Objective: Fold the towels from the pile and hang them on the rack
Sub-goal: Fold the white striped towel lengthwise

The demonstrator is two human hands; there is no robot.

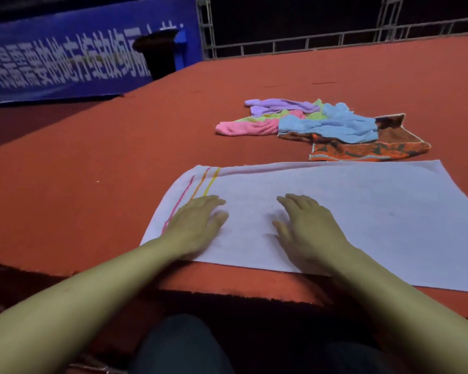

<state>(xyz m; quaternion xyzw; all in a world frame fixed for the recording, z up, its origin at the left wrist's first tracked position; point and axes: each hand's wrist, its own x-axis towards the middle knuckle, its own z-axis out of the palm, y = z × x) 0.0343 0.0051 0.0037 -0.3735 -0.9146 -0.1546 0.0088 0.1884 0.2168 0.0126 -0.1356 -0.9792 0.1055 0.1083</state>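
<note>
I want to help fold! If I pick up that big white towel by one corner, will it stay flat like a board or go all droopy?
Probably droopy: the white towel lies limp and flat on the red surface under both hands, and its far edge looks folded over. It looks thin, so likely light.

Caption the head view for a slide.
Both hands, left and right, press flat on a white towel; colourful pile waits behind.
</note>
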